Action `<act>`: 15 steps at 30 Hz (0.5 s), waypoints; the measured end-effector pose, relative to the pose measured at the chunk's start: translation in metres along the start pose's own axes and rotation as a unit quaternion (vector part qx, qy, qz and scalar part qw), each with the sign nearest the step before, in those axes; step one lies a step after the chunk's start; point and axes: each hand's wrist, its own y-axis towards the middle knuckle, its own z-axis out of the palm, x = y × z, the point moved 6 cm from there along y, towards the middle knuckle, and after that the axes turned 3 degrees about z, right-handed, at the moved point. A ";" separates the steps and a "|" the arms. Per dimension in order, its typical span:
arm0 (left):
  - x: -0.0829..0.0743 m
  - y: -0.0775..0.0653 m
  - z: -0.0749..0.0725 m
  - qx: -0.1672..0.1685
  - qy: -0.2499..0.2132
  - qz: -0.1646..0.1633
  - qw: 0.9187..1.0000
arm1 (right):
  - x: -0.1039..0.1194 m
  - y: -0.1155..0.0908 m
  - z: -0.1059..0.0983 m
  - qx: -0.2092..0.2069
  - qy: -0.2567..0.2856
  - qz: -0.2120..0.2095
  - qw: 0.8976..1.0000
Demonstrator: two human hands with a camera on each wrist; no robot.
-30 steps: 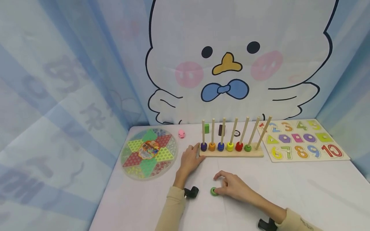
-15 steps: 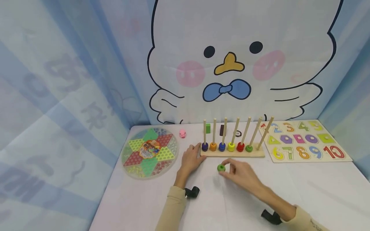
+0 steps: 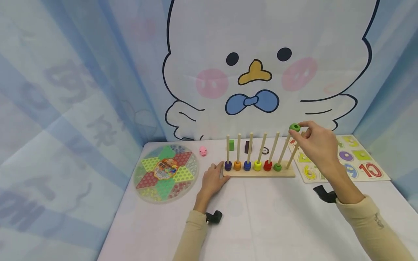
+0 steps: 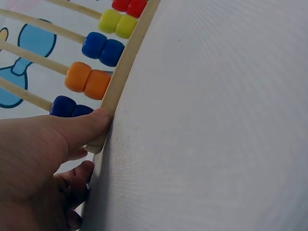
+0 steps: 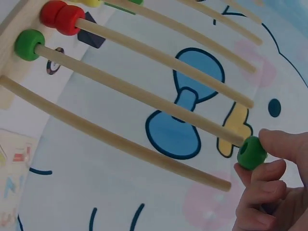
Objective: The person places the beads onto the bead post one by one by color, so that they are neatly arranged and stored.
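Observation:
In the head view a wooden bead rack (image 3: 259,174) stands on the table with several upright pegs. Beads in purple, orange, blue, yellow, red and green sit at the feet of its pegs; the rightmost peg carries none. My left hand (image 3: 211,180) holds the rack's left end, its thumb (image 4: 91,126) on the base. A green bead (image 5: 252,154) is pinched between thumb and fingertips of my right hand (image 3: 321,145). This bead is right at the tip of the peg that has a single green bead (image 5: 30,45) at its bottom.
Left of the rack lies a round Chinese checkers board (image 3: 166,174). A pink pig figure (image 3: 203,150), a green block (image 3: 231,145) and a dark block (image 3: 248,146) are at the back. At the right lies a number puzzle board (image 3: 385,178), partly behind my right arm.
My right hand has picked the green bead up from the table and carried it up and to the right, to the peg's top. My left hand stays on the rack's end.

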 end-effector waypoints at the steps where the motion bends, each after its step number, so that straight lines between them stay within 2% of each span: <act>1: -0.001 0.000 0.001 0.001 0.001 0.003 1.000 | -0.004 -0.001 0.004 0.012 -0.007 0.009 1.000; 5: -0.004 0.001 0.005 0.003 0.001 0.013 1.000 | -0.012 -0.007 0.016 0.040 -0.024 0.028 0.999; 10: -0.003 0.001 0.006 0.005 -0.008 0.004 1.000 | -0.011 -0.009 0.020 0.052 -0.034 0.028 0.998; 13: -0.002 0.002 0.003 0.000 -0.010 0.003 1.000 | -0.008 -0.009 0.017 0.042 -0.029 0.020 0.999; 15: -0.001 0.003 0.001 -0.005 -0.008 0.004 1.000 | -0.006 -0.011 0.014 0.017 -0.011 0.011 1.000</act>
